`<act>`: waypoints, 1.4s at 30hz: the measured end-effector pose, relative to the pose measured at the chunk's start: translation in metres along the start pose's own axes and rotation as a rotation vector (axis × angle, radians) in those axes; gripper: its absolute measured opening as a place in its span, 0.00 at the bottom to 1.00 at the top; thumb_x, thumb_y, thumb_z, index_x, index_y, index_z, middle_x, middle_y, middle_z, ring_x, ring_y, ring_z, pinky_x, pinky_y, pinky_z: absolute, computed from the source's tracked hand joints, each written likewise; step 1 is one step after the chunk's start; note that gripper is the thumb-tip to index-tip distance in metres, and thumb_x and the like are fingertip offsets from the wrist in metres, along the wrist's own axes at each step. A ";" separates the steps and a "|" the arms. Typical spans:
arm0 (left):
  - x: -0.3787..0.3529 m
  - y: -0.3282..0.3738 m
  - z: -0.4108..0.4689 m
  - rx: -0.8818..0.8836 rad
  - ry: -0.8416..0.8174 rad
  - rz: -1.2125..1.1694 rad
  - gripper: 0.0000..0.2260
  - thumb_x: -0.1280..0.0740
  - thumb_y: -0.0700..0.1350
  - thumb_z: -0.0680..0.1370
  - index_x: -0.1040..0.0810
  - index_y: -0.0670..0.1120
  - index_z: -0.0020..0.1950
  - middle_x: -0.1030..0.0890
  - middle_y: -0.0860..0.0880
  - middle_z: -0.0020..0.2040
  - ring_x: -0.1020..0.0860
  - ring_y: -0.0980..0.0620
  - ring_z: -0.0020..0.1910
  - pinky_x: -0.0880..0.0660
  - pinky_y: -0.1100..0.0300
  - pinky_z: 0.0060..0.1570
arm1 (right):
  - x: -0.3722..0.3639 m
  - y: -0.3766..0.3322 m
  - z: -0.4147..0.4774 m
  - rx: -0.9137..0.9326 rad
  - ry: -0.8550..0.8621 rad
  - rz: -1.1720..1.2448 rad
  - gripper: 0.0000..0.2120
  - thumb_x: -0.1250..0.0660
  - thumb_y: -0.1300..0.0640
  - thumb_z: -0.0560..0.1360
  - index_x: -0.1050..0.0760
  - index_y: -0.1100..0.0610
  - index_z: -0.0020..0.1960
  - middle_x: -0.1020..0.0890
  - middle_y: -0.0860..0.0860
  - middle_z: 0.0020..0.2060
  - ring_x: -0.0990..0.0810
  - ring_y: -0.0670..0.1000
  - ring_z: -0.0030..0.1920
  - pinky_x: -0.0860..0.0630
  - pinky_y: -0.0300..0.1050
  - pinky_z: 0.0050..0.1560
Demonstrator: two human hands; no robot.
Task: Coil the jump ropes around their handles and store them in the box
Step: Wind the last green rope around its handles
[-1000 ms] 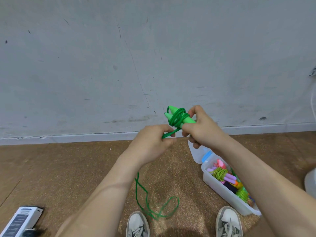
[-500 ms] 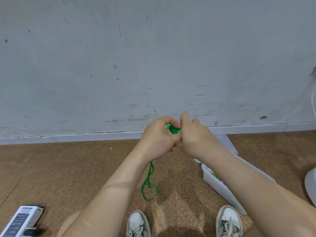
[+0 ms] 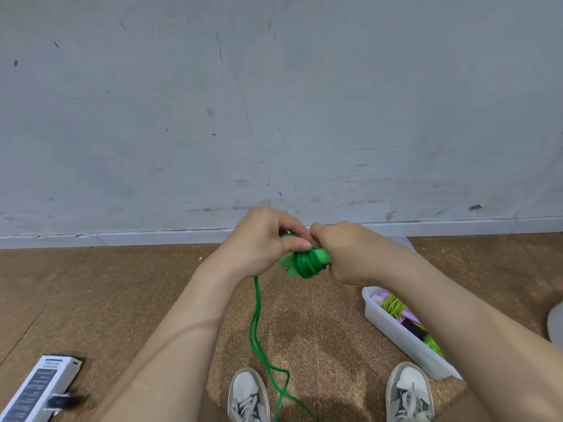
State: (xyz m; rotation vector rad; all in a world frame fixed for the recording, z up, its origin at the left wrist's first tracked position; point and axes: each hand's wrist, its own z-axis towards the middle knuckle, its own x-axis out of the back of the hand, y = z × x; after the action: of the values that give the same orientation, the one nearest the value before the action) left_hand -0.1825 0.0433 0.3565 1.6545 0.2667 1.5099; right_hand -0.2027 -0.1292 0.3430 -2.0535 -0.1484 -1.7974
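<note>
A green jump rope (image 3: 305,262) is held at chest height in front of a grey wall. Its two light green handles lie together with several turns of cord wound around them. My right hand (image 3: 353,252) grips the handles at their right end. My left hand (image 3: 268,239) pinches the cord just above the coil. A doubled length of loose cord (image 3: 257,324) hangs from my left hand down to the floor between my shoes. The white plastic box (image 3: 393,328) sits on the floor at the lower right, holding coiled ropes in pink, yellow and green, partly hidden by my right arm.
A brown cork-like floor meets a grey wall with a pale skirting board. Two grey sneakers (image 3: 248,397) stand at the bottom edge. A white and black carton (image 3: 39,388) lies at the lower left. A pale round object (image 3: 556,324) shows at the right edge.
Both hands dropped slightly and turned, so the coil shows again below my left thumb. The hanging cord now runs straighter and reaches lower between the shoes.
</note>
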 end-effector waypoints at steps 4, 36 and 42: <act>0.001 -0.002 0.000 0.050 -0.111 -0.350 0.03 0.30 0.38 0.74 0.16 0.43 0.44 0.16 0.52 0.36 0.21 0.60 0.35 0.25 0.67 0.39 | 0.015 -0.001 -0.006 0.079 -0.108 0.228 0.17 0.27 0.59 0.67 0.33 0.50 0.47 0.26 0.47 0.38 0.26 0.52 0.40 0.30 0.45 0.39; -0.026 0.010 0.005 -0.019 0.014 0.301 0.10 0.40 0.48 0.81 0.21 0.49 0.56 0.21 0.51 0.43 0.25 0.53 0.43 0.32 0.58 0.41 | 0.015 0.026 0.017 -0.509 0.632 1.010 0.12 0.49 0.54 0.81 0.34 0.59 0.43 0.24 0.58 0.33 0.25 0.53 0.26 0.30 0.43 0.26; -0.038 0.027 0.000 -0.116 0.107 0.396 0.11 0.34 0.46 0.77 0.19 0.48 0.58 0.18 0.49 0.52 0.23 0.49 0.53 0.28 0.57 0.51 | 0.009 0.028 0.014 -0.416 0.674 0.466 0.13 0.45 0.50 0.81 0.36 0.58 0.43 0.28 0.53 0.32 0.29 0.60 0.37 0.38 0.49 0.38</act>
State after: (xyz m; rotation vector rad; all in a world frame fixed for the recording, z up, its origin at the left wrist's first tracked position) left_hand -0.2018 0.0019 0.3487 1.5988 -0.0986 1.8717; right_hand -0.1788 -0.1512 0.3442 -1.4077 0.8772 -2.1887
